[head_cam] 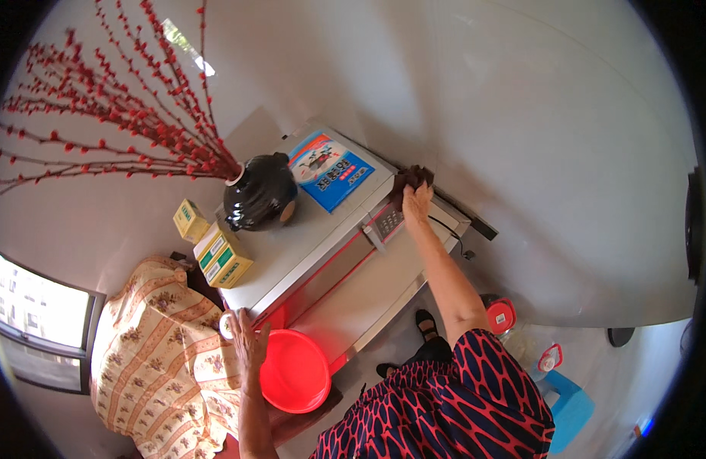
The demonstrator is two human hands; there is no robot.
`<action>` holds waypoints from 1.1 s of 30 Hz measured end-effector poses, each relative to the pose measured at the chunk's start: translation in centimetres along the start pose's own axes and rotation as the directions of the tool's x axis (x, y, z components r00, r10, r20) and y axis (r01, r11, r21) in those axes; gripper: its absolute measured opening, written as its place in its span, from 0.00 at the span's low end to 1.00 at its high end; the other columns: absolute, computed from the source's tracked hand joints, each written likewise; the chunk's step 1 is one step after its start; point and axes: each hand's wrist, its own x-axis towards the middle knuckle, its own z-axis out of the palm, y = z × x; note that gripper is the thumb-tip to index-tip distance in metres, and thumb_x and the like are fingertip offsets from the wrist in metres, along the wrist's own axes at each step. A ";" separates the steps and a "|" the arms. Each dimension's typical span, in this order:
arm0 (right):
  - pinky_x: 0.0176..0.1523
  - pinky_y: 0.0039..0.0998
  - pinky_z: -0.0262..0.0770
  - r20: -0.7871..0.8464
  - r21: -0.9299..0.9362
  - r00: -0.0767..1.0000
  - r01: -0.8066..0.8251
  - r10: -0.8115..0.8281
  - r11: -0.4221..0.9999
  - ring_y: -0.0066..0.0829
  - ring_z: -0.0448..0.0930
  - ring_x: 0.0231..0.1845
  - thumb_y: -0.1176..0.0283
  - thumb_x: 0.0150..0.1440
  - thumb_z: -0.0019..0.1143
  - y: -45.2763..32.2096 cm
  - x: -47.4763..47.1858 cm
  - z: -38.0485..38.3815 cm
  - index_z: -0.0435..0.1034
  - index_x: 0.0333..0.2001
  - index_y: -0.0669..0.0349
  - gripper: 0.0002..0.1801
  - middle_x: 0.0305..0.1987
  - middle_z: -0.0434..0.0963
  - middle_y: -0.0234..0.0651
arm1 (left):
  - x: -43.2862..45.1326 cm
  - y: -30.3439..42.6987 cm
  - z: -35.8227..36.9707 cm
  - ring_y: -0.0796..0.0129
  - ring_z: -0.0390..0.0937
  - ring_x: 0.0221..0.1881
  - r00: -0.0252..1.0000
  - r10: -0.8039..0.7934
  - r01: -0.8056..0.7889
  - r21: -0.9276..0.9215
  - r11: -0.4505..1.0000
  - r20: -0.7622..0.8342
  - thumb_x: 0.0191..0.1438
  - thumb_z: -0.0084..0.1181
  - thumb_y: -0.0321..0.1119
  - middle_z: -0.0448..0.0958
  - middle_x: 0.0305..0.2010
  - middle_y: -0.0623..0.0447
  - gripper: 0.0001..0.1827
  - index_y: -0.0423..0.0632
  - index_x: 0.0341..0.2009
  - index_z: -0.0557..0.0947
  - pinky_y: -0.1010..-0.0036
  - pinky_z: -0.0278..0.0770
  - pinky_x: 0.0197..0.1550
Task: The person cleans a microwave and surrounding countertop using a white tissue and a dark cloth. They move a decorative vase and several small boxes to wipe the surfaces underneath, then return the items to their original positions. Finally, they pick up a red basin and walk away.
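Note:
My right hand [417, 202] grips a dark brown cloth [409, 179] at the right end of a metal-topped cabinet or appliance [324, 229], above its button panel [387, 221]. Near the left front corner, my left hand [249, 338] rests with its fingers spread beside a small round white object [225, 325]; whether it holds that object I cannot tell. On the top stand a glossy black vase [261, 195] with red-budded branches [152, 129], a blue printed packet [335, 175] lying flat, and yellow-green boxes [224, 261].
Below my left hand sits a red plastic basin [295, 373]. A flower-patterned cloth [163, 356] covers something at the left. A black cable [449, 228] hangs at the right end. Red-lidded containers [502, 315] and a blue plastic container [568, 407] stand on the floor at my right.

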 end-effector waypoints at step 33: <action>0.45 0.21 0.68 0.847 0.208 0.524 -0.162 -0.094 0.965 0.23 0.73 0.41 0.77 0.51 0.39 -6.6 9.3 -3.7 0.60 0.61 0.60 0.30 0.43 0.75 0.33 | 11.7 20.9 5.7 0.43 0.48 0.67 0.949 0.314 -0.315 0.117 0.942 0.027 0.43 0.65 0.44 0.49 0.67 0.36 0.49 0.41 0.64 0.53 0.49 0.50 0.61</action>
